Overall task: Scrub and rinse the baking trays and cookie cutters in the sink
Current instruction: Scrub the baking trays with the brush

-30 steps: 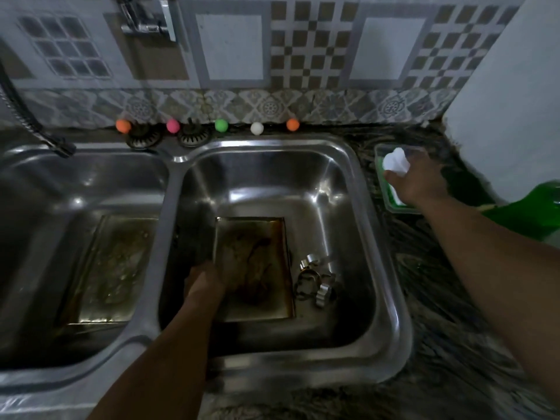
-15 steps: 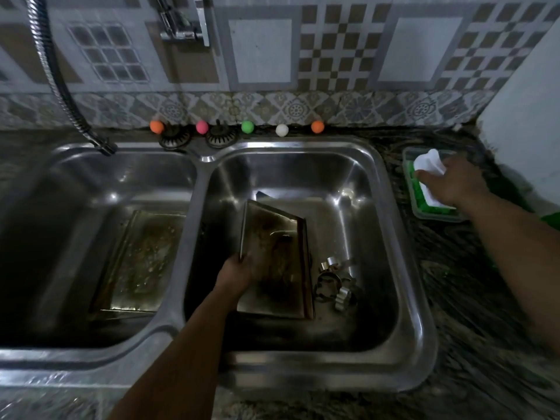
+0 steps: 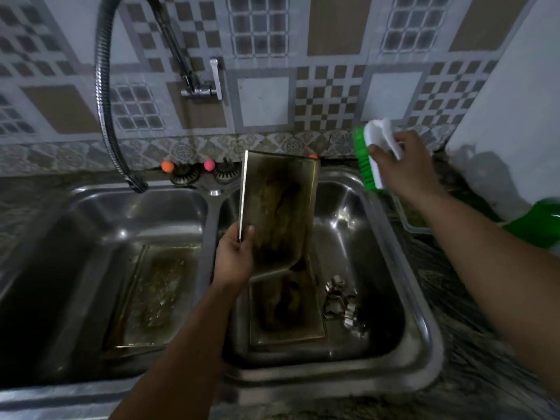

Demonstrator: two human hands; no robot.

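My left hand (image 3: 235,257) grips the left rim of a dirty baking tray (image 3: 280,207), held up almost on edge above the right basin (image 3: 391,268), its stained inside facing me. A second stained tray (image 3: 286,310) lies flat on that basin's floor. Several metal cookie cutters (image 3: 341,301) lie beside it on the right. A third dirty tray (image 3: 154,292) lies in the left basin (image 3: 75,237). My right hand (image 3: 404,163) holds a white scrub brush with green bristles (image 3: 371,153) above the sink's right rim.
A flexible steel hose tap (image 3: 104,101) hangs over the left basin. Coloured balls (image 3: 167,166) and two drain strainers (image 3: 185,175) line the back ledge. A clear dish (image 3: 409,219) and a green bottle (image 3: 536,225) stand on the dark counter at right, by a white wall.
My left hand has lifted the top tray from the basin floor to near upright, baring another tray below. My right hand has taken the brush out of its dish and raised it.
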